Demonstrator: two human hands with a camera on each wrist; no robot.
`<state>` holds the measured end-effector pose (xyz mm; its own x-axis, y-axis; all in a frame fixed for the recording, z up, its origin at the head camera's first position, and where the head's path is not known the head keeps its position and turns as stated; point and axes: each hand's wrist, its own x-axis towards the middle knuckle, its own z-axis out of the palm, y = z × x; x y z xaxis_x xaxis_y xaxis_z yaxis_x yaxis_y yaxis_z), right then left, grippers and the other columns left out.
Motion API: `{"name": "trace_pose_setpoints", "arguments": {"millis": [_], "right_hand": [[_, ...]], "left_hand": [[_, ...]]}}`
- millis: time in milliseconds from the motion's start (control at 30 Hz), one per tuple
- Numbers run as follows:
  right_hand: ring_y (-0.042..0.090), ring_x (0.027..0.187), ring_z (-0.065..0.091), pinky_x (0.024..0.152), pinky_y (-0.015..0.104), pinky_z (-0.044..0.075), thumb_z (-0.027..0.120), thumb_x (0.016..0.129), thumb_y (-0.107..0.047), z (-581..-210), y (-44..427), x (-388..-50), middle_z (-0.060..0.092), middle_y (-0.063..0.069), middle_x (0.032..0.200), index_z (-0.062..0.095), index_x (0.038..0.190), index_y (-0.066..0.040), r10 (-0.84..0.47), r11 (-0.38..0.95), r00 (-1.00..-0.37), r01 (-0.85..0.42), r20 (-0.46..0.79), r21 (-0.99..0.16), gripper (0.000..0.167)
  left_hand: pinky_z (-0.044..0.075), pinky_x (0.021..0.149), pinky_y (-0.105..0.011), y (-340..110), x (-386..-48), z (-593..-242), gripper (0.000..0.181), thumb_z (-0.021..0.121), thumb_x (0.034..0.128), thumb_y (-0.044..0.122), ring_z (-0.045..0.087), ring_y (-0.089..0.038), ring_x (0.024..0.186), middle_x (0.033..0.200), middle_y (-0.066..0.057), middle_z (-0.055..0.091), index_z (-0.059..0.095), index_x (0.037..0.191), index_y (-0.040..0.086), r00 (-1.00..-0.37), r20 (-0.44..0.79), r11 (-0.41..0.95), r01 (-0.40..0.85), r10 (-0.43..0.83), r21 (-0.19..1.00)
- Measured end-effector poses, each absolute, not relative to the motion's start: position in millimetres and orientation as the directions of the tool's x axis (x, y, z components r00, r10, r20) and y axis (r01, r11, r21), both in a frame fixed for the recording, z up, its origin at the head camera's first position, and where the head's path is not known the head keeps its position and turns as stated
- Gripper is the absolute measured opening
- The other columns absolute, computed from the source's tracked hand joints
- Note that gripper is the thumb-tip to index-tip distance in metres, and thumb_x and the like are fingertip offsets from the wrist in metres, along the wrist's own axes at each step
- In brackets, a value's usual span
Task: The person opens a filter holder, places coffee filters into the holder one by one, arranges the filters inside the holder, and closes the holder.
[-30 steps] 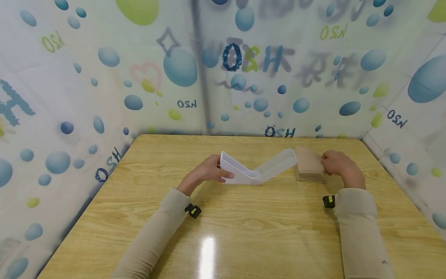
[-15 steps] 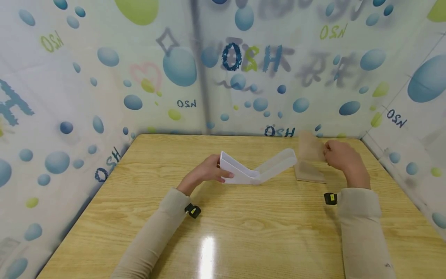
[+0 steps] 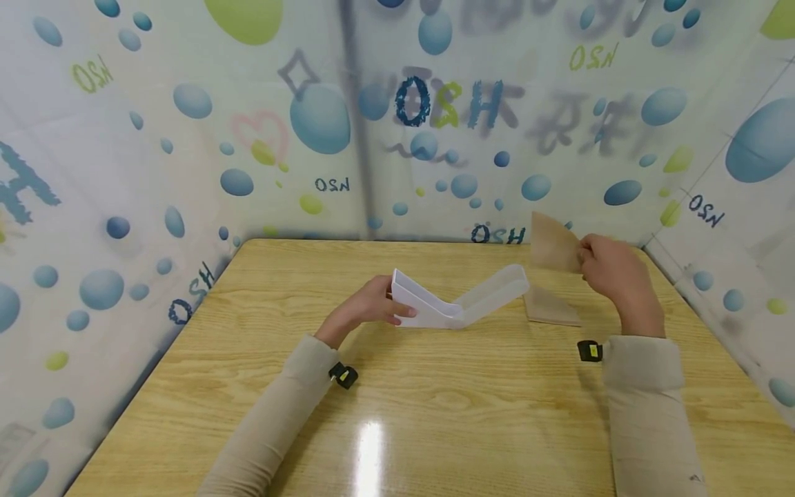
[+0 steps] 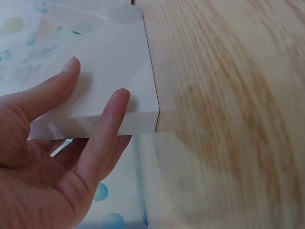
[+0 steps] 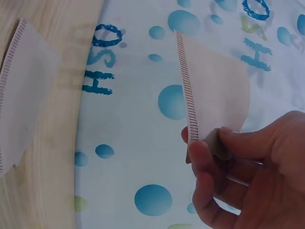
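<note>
My left hand (image 3: 371, 301) holds the closed end of a white plastic box (image 3: 422, 308), whose clear hinged lid (image 3: 493, 295) is swung back to the right. In the left wrist view, thumb and fingers lie around the box's end (image 4: 112, 71). My right hand (image 3: 615, 275) pinches a brown paper coffee filter (image 3: 553, 245) by its lower right part, raised over the table. Its crimped edge shows in the right wrist view, where the filter (image 5: 217, 86) stands upright. Below it, more coffee filters (image 3: 551, 309) lie flat on the table in what looks like a stack.
The wooden table (image 3: 435, 407) carries the box and the filters. A patterned curtain (image 3: 397, 166) hangs along its back and both sides. A black wrist camera (image 3: 344, 375) sits by the left cuff, another camera (image 3: 590, 351) by the right cuff.
My right hand has lifted a coffee filter up and away from the others, which stay on the table. The left hand and the box have not moved.
</note>
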<state>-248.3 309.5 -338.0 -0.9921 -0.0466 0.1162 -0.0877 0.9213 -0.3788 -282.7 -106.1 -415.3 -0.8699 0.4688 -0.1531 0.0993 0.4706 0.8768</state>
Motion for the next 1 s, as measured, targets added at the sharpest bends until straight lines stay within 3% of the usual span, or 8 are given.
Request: {"name": "trace_pose_setpoints", "arguments": {"millis": [367,667,1000], "right_hand": [[0.038,0.082,0.069,0.061,0.047,0.049,0.041,0.111,-0.019,-331,301,-245,0.071,0.030,0.101,0.057,0.125,0.006,-0.038,0.912,-0.976,-0.122,0.216,-0.391,0.033],[0.037,0.079,0.071,0.055,0.038,0.045,0.043,0.112,-0.021,-326,290,-241,0.073,0.028,0.097,0.061,0.126,0.003,-0.018,0.895,-0.933,-0.175,0.359,-0.410,0.034],[0.032,0.071,0.067,0.061,0.037,0.044,0.048,0.111,-0.016,-325,285,-239,0.073,0.023,0.087,0.065,0.123,0.004,-0.015,0.873,-0.894,-0.230,0.447,-0.430,0.030]], "left_hand": [[0.064,0.075,-0.036,-106,-282,-417,0.040,0.080,0.0908,0.011,0.069,-0.025,0.100,0.124,-0.017,0.070,0.063,0.127,0.005,-0.873,-0.162,0.468,0.084,0.461,0.880],[0.063,0.075,-0.035,-106,-282,-414,0.040,0.080,0.0907,0.010,0.069,-0.025,0.099,0.123,-0.018,0.070,0.063,0.126,0.005,-0.872,-0.160,0.469,0.088,0.463,0.879],[0.063,0.076,-0.036,-106,-282,-415,0.039,0.080,0.0905,0.010,0.068,-0.024,0.098,0.122,-0.017,0.071,0.064,0.125,0.005,-0.871,-0.166,0.467,0.081,0.463,0.880]]}}
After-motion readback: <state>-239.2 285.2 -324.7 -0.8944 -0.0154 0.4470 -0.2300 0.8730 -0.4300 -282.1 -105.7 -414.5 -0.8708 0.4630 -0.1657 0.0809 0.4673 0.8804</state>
